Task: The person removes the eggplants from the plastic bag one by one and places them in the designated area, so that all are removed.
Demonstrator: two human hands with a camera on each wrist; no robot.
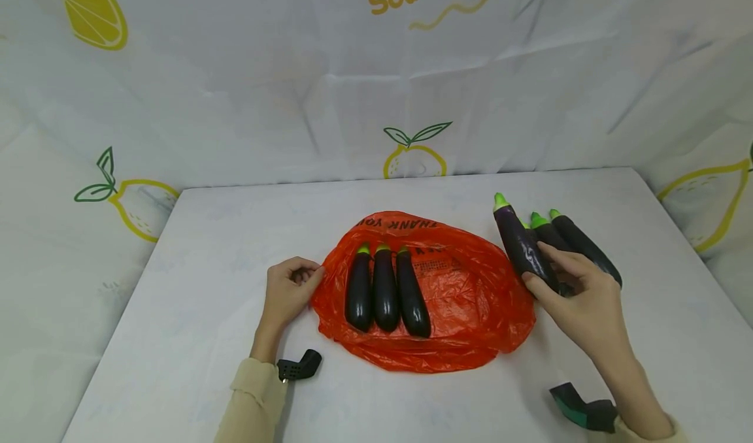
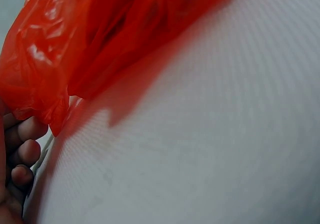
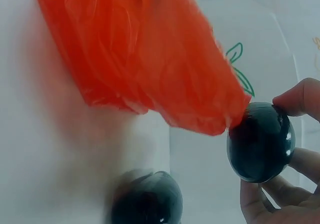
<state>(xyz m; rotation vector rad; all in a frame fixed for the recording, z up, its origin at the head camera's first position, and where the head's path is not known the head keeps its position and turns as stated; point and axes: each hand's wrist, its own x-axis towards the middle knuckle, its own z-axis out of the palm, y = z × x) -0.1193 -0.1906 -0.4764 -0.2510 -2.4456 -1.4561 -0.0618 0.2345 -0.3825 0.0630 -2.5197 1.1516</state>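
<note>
An open red plastic bag point(image 1: 470, 299) lies spread in the middle of the table, with three dark eggplants point(image 1: 385, 293) side by side inside it. At the bag's left edge my left hand point(image 1: 291, 286) pinches the plastic between thumb and fingers; in the left wrist view the red film point(image 2: 40, 69) runs into those curled fingers. My right hand point(image 1: 579, 293) grips another eggplant point(image 1: 523, 247) by its lower part, its green stem end pointing away and up. That eggplant's rounded end point(image 3: 261, 143) shows between thumb and fingers in the right wrist view, beside the bag's rim.
More eggplants point(image 1: 585, 240) lie right of the bag, partly hidden by the right hand and the held one. The white table point(image 1: 217, 247) meets a lemon-printed cloth point(image 1: 247, 103) at its back and sides. Black devices point(image 1: 300, 366) sit at both wrists.
</note>
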